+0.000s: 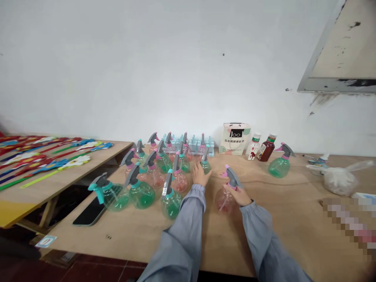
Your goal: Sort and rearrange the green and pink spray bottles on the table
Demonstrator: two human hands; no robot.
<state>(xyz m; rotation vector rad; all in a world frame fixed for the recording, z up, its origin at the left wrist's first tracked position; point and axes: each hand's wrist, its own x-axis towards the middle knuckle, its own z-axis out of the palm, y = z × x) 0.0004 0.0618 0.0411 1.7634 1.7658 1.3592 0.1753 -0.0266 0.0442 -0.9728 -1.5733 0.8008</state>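
My right hand (238, 194) is closed around the neck of a pink spray bottle (225, 201) with a grey-and-pink trigger head. The bottle is upright, low over or on the table; I cannot tell which. My left hand (201, 175) has its fingers spread beside a green spray bottle (206, 167) with a grey-and-teal head, thumb on the right side, and partly hides it. Left of that hand stand several more bottles, among them a pink one (179, 182), a green one (171, 205) and another green one (142, 194).
A pale blue rack (192, 145) stands by the wall, with a paper box (234, 140) and sauce bottle (266, 149) to its right. Another green spray bottle (279, 167) and a white plastic bag (340, 181) are at right. A phone (89, 211) lies at left.
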